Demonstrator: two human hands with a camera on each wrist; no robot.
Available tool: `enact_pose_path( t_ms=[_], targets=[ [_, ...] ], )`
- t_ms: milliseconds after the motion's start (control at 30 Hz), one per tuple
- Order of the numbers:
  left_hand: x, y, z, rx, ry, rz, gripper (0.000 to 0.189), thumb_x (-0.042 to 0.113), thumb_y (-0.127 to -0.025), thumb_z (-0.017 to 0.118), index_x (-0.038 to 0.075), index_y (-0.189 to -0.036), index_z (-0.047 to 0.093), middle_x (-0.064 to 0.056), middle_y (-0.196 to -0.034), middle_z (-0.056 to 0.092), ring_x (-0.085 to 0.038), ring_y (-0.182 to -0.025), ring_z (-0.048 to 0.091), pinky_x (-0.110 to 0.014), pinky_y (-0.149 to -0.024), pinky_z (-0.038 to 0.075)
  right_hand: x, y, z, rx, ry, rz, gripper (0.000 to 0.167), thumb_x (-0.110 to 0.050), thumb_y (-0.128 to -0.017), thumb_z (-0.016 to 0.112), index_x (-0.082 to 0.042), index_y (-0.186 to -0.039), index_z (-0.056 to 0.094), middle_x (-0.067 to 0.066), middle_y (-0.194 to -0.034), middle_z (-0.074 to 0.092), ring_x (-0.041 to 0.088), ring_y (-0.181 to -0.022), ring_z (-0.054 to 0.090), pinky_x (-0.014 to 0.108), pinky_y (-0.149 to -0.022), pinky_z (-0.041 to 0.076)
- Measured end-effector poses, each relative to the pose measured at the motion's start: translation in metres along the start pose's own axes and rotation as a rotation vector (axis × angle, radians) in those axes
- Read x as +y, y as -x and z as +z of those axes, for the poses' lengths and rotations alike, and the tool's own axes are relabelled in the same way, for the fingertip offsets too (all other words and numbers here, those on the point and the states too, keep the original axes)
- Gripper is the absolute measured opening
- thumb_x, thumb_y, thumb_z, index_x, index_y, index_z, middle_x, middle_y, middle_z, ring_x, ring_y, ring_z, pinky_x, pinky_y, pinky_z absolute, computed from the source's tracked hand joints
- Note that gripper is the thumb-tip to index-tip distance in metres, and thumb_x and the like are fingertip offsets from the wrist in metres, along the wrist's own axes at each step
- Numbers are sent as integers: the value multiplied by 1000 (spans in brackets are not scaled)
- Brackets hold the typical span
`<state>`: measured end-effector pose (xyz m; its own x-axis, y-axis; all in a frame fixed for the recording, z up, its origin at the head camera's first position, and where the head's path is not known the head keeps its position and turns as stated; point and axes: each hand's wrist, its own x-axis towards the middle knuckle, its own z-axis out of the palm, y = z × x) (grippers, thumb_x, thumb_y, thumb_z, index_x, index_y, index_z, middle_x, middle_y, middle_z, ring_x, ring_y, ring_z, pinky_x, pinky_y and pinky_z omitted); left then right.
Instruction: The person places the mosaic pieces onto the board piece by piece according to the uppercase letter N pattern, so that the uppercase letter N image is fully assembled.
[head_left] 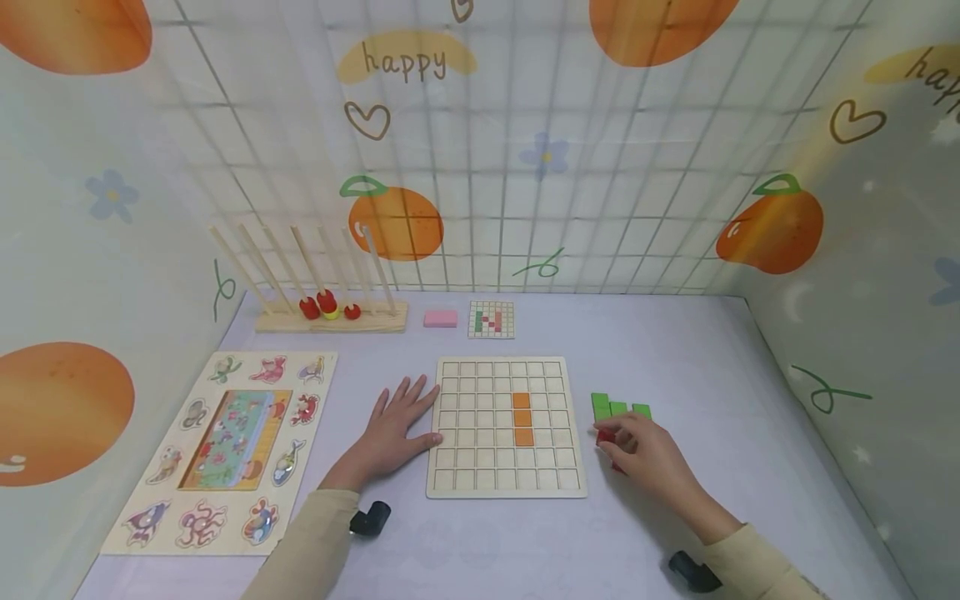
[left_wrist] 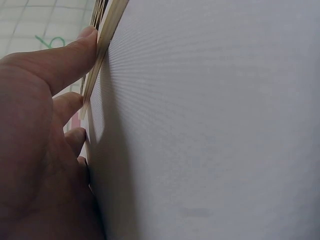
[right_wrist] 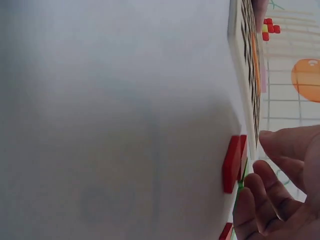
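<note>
The left hand (head_left: pixel 393 433) lay with its fingers straight and spread, the fingertips and thumb touching the left edge of a grid board (head_left: pixel 472 433) set near the middle of the worktop (head_left: pixel 525 550). An orange strip (head_left: pixel 522 421) lay on the board, covering three squares of the fifth column from its left edge, from the third row to the fifth from its far edge.

The right hand (head_left: pixel 641 450) hovered low between the board and the worktop's right edge, fingers loosely bent, with a gap between thumb and forefinger in the right wrist view and nothing seen gripped. Red pieces (right_wrist: pixel 231 162) lay just beside its fingertips; whether they touched could not be told. Green pieces (head_left: pixel 600 406) lay just past them, toward the worktop's far edge, partly hidden by the hand.

Near the far edge, beyond the board, a pink block (head_left: pixel 440 318) lay to the left of a small pattern card (head_left: pixel 492 329). A wooden peg rack (head_left: pixel 330 323) stood by the far left corner, with red and yellow beads (head_left: pixel 310 308) low on some of its pegs. Along the left edge lay a picture puzzle board (head_left: pixel 186 446) with sea-creature shapes around a central scene.
</note>
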<state>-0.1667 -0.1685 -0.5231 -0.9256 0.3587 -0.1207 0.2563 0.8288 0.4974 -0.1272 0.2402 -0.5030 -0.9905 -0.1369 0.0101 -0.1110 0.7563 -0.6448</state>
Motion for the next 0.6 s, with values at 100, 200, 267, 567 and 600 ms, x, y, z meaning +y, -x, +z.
enact_pose_path(
  t_ms=[100,200,267,567,600],
  targets=[
    [0,0,0,-2,5,-1,83,53,-95,65,22,-162,29,-4,-171,11,-30,-157,-1,-56,-124,-7,1,-1,-1,15,39,6,31,-3,-83,81,-9,-113,75,2,-101,66,15,-80,57,24,-62,52],
    [-1,0,0,0,2,1,83,53,-95,65,22,-162,29,-4,-171,11,-30,-157,-1,-57,-124,-6,3,-1,0,18,58,10,29,-5,-83,82,-9,-111,76,2,-100,65,17,-82,56,25,-63,51],
    [-1,0,0,2,1,5,82,53,-95,65,21,-162,29,-5,-171,11,-31,-157,-1,-57,-124,-6,4,-2,0,14,65,10,28,-7,-83,82,-9,-111,76,1,-100,65,17,-83,55,25,-64,49],
    [0,1,0,4,13,4,82,53,-95,65,22,-162,29,-4,-171,12,-30,-157,-1,-56,-124,-6,7,-4,2,-11,85,40,29,-8,-84,82,-9,-112,76,2,-103,65,18,-87,55,31,-72,52],
    [0,1,0,5,13,3,82,54,-95,65,22,-162,29,-4,-171,12,-30,-157,-1,-56,-124,-6,6,-4,2,-14,85,44,29,-8,-84,82,-10,-113,76,2,-104,65,18,-88,55,31,-72,52]
  ],
)
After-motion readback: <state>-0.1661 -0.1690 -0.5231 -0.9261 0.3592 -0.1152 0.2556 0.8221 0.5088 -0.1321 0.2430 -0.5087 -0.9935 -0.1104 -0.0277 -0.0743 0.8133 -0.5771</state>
